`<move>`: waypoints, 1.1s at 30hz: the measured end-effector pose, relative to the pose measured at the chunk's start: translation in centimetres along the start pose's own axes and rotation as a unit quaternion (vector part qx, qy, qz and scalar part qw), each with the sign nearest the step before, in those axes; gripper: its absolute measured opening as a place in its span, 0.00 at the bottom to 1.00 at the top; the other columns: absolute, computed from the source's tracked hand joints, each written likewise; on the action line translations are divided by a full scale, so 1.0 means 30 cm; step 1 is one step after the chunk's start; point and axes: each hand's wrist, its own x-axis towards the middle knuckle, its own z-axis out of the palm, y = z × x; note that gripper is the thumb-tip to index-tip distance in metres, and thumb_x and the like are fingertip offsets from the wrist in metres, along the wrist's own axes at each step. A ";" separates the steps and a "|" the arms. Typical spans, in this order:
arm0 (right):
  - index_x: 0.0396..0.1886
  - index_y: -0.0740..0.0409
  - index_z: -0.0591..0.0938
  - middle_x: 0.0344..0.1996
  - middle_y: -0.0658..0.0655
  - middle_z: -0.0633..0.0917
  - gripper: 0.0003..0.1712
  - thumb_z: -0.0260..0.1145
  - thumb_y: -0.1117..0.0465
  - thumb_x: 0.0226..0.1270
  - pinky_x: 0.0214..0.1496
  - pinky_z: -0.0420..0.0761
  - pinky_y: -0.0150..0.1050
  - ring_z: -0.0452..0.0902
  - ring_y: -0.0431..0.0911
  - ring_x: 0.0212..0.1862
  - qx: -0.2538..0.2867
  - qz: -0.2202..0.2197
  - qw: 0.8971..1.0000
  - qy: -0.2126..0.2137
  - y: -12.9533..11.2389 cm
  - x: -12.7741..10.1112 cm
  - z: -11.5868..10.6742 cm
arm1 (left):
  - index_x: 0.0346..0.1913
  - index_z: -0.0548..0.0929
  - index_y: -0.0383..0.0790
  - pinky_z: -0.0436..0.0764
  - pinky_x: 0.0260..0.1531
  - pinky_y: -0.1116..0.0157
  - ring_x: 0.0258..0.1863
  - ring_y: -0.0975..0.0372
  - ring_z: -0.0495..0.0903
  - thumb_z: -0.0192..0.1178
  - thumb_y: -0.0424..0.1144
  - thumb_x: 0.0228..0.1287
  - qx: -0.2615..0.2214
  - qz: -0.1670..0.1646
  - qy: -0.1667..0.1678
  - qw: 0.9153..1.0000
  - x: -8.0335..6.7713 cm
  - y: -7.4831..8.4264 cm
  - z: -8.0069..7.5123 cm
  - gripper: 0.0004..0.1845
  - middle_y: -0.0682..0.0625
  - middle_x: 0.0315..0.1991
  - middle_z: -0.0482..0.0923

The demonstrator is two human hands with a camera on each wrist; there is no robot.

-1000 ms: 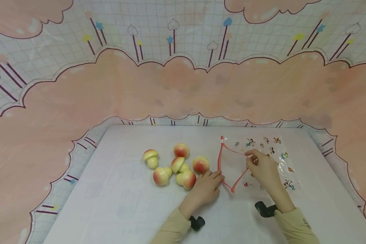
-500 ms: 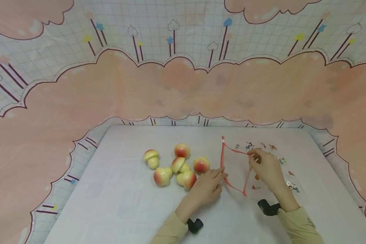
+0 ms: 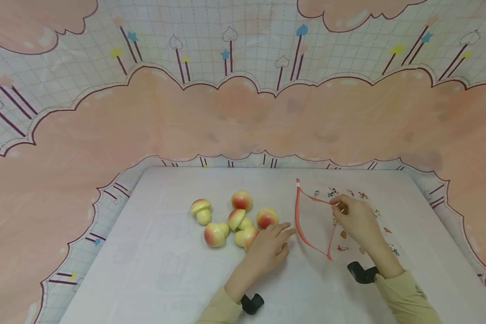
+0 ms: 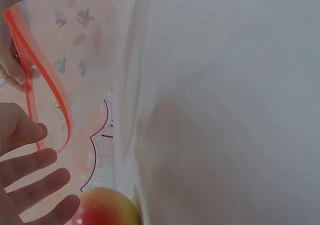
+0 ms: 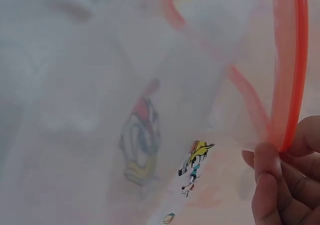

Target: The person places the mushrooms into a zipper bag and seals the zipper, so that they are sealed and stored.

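A clear zip bag (image 3: 348, 225) with small cartoon prints and a red zip rim (image 3: 297, 211) lies on the right of the white table (image 3: 166, 270), its mouth gaping to the left. My right hand (image 3: 337, 208) pinches the upper rim and holds it up; the right wrist view shows its fingertips (image 5: 272, 172) on the red rim (image 5: 287, 60). My left hand (image 3: 281, 234) lies with straight fingers just left of the mouth and holds nothing. It partly covers one toy mushroom (image 3: 247, 236) of several. In the left wrist view a mushroom cap (image 4: 102, 207) sits beside its fingers (image 4: 35, 182).
More peach-capped toy mushrooms lie left of centre, among them ones at the far left (image 3: 200, 208) and at the back (image 3: 241, 199). A pink and grid-patterned cloth backdrop (image 3: 243, 112) rises behind the table and drapes along both sides.
My left hand has come off the bag's lower rim and drawn slightly left toward the mushrooms. The right hand has pulled the bag mouth more upright, and its lower corner has shifted right.
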 end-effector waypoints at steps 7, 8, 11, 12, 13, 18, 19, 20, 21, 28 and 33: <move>0.41 0.62 0.83 0.26 0.57 0.86 0.10 0.59 0.65 0.64 0.22 0.66 0.32 0.71 0.41 0.23 -0.004 -0.009 1.000 -0.001 -0.004 0.003 -0.020 | 0.56 0.80 0.47 0.77 0.56 0.63 0.56 0.59 0.77 0.58 0.34 0.60 -0.024 0.008 0.041 0.999 -0.022 -0.021 -0.010 0.19 0.51 0.56 0.80; 0.41 0.62 0.83 0.26 0.57 0.86 0.10 0.59 0.65 0.64 0.23 0.66 0.33 0.72 0.42 0.23 -0.004 -0.008 1.000 -0.003 -0.004 0.003 -0.022 | 0.55 0.80 0.47 0.77 0.55 0.63 0.55 0.59 0.78 0.58 0.34 0.60 -0.021 0.007 0.048 0.999 -0.026 -0.025 -0.013 0.19 0.51 0.56 0.80; 0.43 0.62 0.82 0.27 0.58 0.87 0.10 0.60 0.64 0.64 0.25 0.68 0.34 0.74 0.43 0.26 -0.008 -0.003 1.000 -0.012 -0.006 0.003 -0.029 | 0.54 0.81 0.48 0.78 0.50 0.63 0.52 0.60 0.79 0.59 0.35 0.59 -0.001 0.006 0.070 0.998 -0.038 -0.037 -0.024 0.19 0.52 0.54 0.81; 0.43 0.62 0.82 0.28 0.58 0.87 0.10 0.60 0.64 0.64 0.26 0.68 0.34 0.75 0.44 0.27 -0.010 -0.001 1.000 -0.014 -0.006 0.003 -0.031 | 0.54 0.81 0.48 0.78 0.48 0.63 0.51 0.60 0.79 0.60 0.35 0.58 0.005 0.006 0.078 0.997 -0.043 -0.042 -0.029 0.19 0.53 0.53 0.81; 0.43 0.62 0.82 0.28 0.58 0.87 0.11 0.60 0.63 0.64 0.27 0.69 0.35 0.76 0.45 0.28 -0.011 0.001 1.000 -0.016 -0.007 0.004 -0.033 | 0.53 0.81 0.48 0.78 0.47 0.63 0.50 0.60 0.79 0.60 0.35 0.58 0.013 0.007 0.087 0.996 -0.046 -0.046 -0.032 0.19 0.53 0.52 0.81; 0.43 0.62 0.83 0.30 0.59 0.87 0.11 0.61 0.63 0.64 0.27 0.70 0.35 0.80 0.49 0.31 -0.012 0.001 1.000 -0.027 -0.009 0.005 -0.043 | 0.51 0.83 0.47 0.78 0.44 0.63 0.46 0.59 0.80 0.62 0.34 0.54 0.033 0.004 0.129 0.991 -0.067 -0.076 -0.039 0.18 0.53 0.48 0.82; 0.43 0.62 0.83 0.30 0.59 0.87 0.11 0.61 0.63 0.64 0.27 0.71 0.35 0.81 0.49 0.31 -0.010 0.000 0.999 -0.031 -0.009 0.006 -0.045 | 0.51 0.83 0.47 0.78 0.44 0.63 0.46 0.59 0.80 0.62 0.34 0.54 0.032 0.000 0.134 0.990 -0.071 -0.082 -0.039 0.18 0.53 0.48 0.82; 0.43 0.62 0.83 0.30 0.59 0.87 0.11 0.61 0.63 0.64 0.26 0.71 0.35 0.81 0.49 0.32 -0.008 0.000 0.999 -0.035 -0.009 0.007 -0.047 | 0.50 0.83 0.46 0.78 0.45 0.62 0.46 0.58 0.79 0.63 0.34 0.54 0.029 -0.005 0.140 0.990 -0.076 -0.088 -0.041 0.18 0.52 0.48 0.83; 0.42 0.61 0.83 0.30 0.59 0.87 0.10 0.61 0.63 0.64 0.27 0.72 0.36 0.82 0.49 0.32 -0.008 0.000 0.999 -0.038 -0.008 0.008 -0.049 | 0.50 0.83 0.47 0.78 0.44 0.62 0.46 0.58 0.79 0.62 0.34 0.54 0.029 -0.012 0.143 0.989 -0.080 -0.094 -0.042 0.18 0.52 0.48 0.83; 0.42 0.61 0.84 0.29 0.57 0.87 0.10 0.62 0.62 0.64 0.31 0.76 0.39 0.81 0.43 0.28 -0.002 0.004 0.997 -0.077 -0.008 0.025 -0.063 | 0.48 0.84 0.46 0.78 0.42 0.60 0.46 0.58 0.80 0.63 0.37 0.55 0.048 -0.046 0.158 0.985 -0.111 -0.126 -0.056 0.16 0.52 0.45 0.84; 0.44 0.62 0.84 0.29 0.57 0.87 0.12 0.62 0.62 0.64 0.32 0.74 0.37 0.80 0.43 0.29 0.005 0.010 0.995 -0.100 -0.011 0.037 -0.068 | 0.48 0.84 0.43 0.79 0.38 0.60 0.44 0.57 0.79 0.66 0.40 0.53 0.041 -0.053 0.157 0.985 -0.128 -0.143 -0.061 0.17 0.51 0.45 0.83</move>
